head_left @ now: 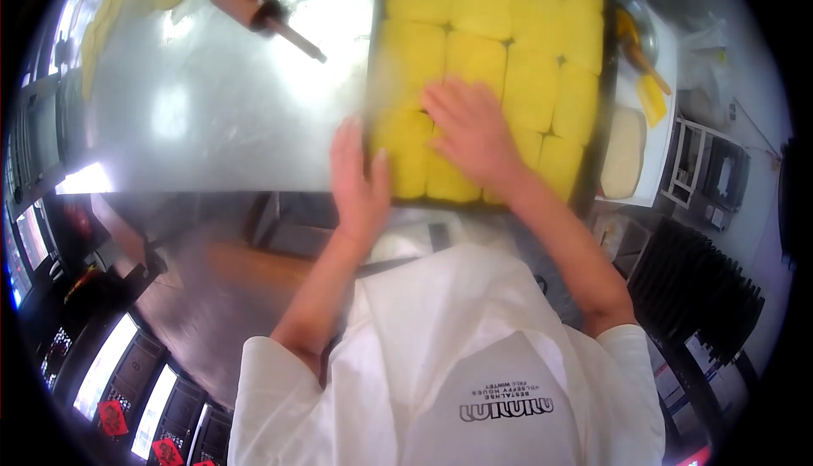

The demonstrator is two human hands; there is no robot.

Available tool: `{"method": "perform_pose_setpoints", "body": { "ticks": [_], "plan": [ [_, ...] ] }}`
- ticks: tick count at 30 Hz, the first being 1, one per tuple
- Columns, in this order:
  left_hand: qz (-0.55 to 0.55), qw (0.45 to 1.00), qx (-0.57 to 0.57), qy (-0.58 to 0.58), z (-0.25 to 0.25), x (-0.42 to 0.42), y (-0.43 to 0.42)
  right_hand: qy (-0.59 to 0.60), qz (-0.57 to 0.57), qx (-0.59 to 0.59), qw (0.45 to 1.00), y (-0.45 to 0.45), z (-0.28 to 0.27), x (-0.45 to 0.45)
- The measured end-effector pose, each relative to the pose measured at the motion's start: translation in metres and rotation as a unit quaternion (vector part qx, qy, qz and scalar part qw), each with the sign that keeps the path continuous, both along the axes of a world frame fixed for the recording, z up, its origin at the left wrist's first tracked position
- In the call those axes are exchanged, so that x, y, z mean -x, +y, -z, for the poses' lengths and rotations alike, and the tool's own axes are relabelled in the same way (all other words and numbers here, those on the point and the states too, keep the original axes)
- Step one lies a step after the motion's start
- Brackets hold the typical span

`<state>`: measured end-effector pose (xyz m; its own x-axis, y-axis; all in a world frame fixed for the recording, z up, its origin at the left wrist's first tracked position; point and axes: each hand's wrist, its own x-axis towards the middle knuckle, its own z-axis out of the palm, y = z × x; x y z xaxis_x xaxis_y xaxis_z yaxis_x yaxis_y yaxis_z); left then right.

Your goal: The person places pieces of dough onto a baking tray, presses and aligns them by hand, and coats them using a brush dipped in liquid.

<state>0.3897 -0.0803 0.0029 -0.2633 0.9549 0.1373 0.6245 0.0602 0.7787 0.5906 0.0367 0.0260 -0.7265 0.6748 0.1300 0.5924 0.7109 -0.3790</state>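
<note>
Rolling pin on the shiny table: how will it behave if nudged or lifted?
The rolling pin would probably roll crosswise: round barrel, smooth-looking table. Likely rigid when lifted, as it looks like wood. Its thick barrel and slim handles suggest most weight sits mid-length.

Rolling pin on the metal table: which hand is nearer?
Left. The left hand is at the left edge of the tray, below and right of the rolling pin; the right hand is farther right, over the yellow pieces.

Yellow squares [533,98], flat, close-set; dark tray [607,51] beneath
</note>
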Motion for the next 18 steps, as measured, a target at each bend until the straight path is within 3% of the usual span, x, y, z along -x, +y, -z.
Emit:
{"method": "perform_pose_setpoints", "body": {
  "ticks": [7, 9, 12, 15, 18],
  "plan": [
    [0.003, 0.999, -0.002, 0.033, 0.003, -0.001, -0.002, -0.009, 0.020, 0.027, 0.999, -0.009, 0.005, 0.002],
    [0.040, 0.993, -0.035, 0.109, -0.005, 0.000, 0.001, 0.008, 0.029, 0.059, 0.998, 0.003, -0.004, -0.005],
    [0.090, 0.983, -0.037, 0.155, -0.019, -0.004, 0.009, 0.183, 0.159, -0.013, 0.970, 0.009, -0.021, -0.023],
    [0.157, 0.976, -0.006, 0.150, -0.028, -0.014, 0.027, 0.201, 0.247, 0.011, 0.948, -0.003, -0.016, -0.048],
    [0.188, 0.973, 0.035, 0.131, -0.032, -0.030, 0.059, 0.186, 0.266, 0.089, 0.942, -0.028, -0.020, -0.062]
  ]
}}
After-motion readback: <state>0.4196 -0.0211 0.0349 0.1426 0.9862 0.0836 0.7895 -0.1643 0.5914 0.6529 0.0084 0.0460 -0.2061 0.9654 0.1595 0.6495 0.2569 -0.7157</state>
